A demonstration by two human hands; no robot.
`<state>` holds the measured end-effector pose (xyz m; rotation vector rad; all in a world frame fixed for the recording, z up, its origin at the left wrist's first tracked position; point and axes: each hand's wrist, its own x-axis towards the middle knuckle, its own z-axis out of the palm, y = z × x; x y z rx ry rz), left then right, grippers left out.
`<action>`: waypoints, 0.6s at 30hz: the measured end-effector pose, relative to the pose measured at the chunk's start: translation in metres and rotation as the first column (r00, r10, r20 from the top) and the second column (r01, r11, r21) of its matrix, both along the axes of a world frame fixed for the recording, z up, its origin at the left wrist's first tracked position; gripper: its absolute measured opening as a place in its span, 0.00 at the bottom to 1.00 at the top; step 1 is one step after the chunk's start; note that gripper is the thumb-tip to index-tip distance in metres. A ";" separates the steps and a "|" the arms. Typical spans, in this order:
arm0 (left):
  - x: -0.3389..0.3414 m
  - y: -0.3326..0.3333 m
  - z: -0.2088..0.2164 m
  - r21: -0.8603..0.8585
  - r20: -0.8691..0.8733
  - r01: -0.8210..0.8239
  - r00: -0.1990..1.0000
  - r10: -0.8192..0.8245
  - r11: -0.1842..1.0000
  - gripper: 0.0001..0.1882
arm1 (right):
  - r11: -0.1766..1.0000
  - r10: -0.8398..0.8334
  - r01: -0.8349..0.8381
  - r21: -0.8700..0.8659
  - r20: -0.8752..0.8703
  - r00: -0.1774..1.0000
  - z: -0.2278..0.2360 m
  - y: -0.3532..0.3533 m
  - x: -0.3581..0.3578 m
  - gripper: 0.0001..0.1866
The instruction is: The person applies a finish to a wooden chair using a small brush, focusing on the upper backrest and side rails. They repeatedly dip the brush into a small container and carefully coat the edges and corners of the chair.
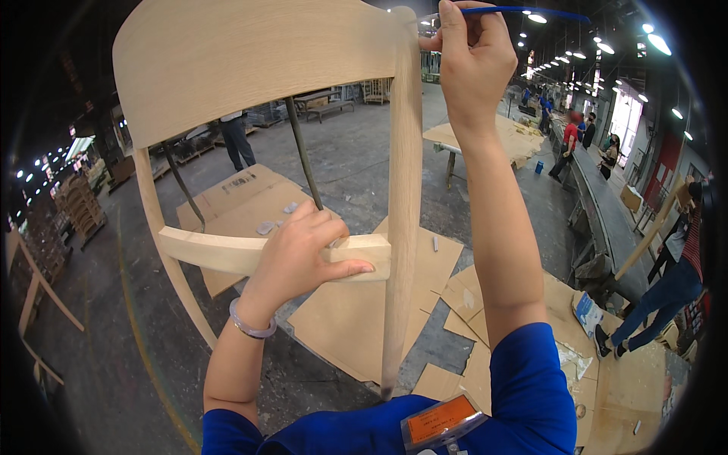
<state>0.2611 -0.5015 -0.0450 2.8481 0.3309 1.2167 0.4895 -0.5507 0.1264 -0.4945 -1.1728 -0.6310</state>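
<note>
A pale wooden chair frame stands before me, with a broad curved backrest (258,64) at the top. My left hand (299,246) is closed round the lower crossrail (208,250), its thumb lying along the rail near the right post (405,174). Up beside that post's top end, my right hand (478,61) pinches a thin tool with a long blue handle (531,10). The tool's working tip is blurred and I cannot make out its kind. Two dark rods (301,148) show below the backrest.
Flat cardboard sheets (341,326) cover parts of the grey floor. A long workbench (591,205) runs along the right, with several people near it. One person in jeans (660,311) stands close on the right. Wooden chair parts (45,280) stand at the left.
</note>
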 end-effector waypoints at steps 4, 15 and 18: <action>0.000 0.001 -0.002 0.002 0.004 0.000 1.000 0.000 1.000 0.28 | 1.000 -0.003 0.003 -0.011 -0.003 1.000 -0.001 0.003 0.000 0.07; -0.004 0.007 -0.002 0.009 0.002 -0.008 1.000 0.008 1.000 0.28 | 0.999 0.028 -0.029 -0.034 -0.009 1.000 -0.002 0.010 -0.001 0.07; -0.006 0.008 -0.001 -0.005 -0.005 -0.018 1.000 0.018 1.000 0.28 | 1.000 0.016 -0.016 -0.011 -0.009 1.000 -0.001 0.014 -0.002 0.07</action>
